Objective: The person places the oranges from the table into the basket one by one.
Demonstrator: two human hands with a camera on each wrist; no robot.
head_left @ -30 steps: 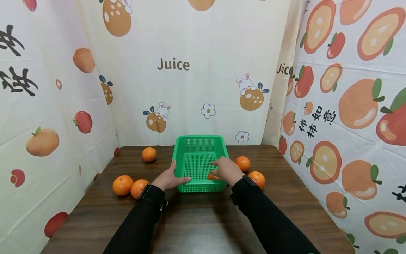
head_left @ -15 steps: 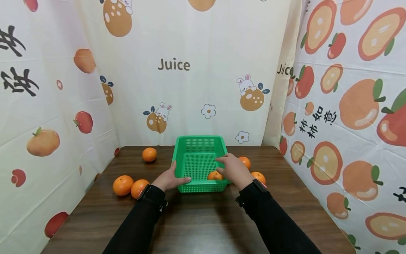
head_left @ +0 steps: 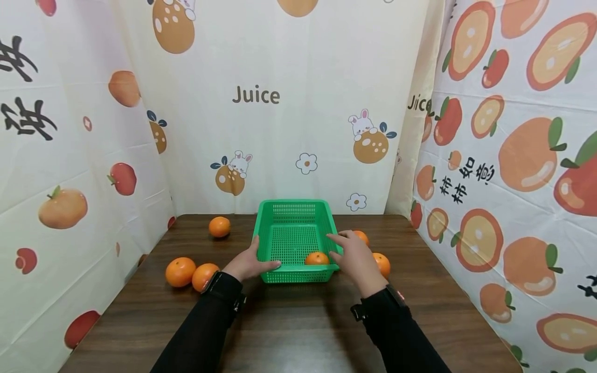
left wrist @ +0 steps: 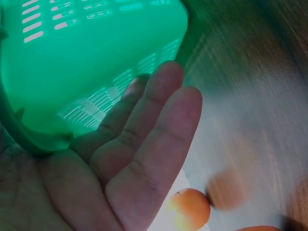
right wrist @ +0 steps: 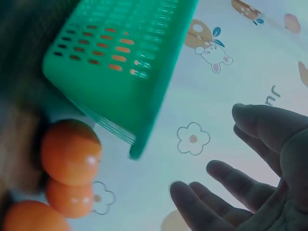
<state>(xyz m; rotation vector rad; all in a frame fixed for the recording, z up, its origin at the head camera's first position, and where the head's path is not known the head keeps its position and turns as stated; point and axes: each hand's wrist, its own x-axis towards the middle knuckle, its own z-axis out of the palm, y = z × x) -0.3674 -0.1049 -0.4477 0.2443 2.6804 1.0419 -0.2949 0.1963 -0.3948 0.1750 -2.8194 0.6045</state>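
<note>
A green plastic basket (head_left: 298, 274) stands at the table's middle with one orange (head_left: 316, 258) inside, near its front right corner. Along the basket's left side lies my left hand (head_left: 246, 263), its fingers (left wrist: 166, 130) straight beside the outer wall and its thumb near the front rim. My right hand (head_left: 358, 261) hovers by the basket's right rim, fingers spread with nothing between them. In the right wrist view, that hand (right wrist: 260, 178) is apart from the basket (right wrist: 110, 62). Partly behind the right hand are two oranges, a rear one (head_left: 361, 237) and a nearer one (head_left: 382, 264).
Left of the basket, two oranges sit close together, the outer one (head_left: 180, 272) and the inner one (head_left: 204, 276). Another orange (head_left: 219, 227) is at the back left. Printed curtains (head_left: 280, 129) enclose the wooden table (head_left: 289, 331) at the back and sides.
My right hand has drawn back rightward from over the basket, uncovering the orange inside. The left hand has stayed in place.
</note>
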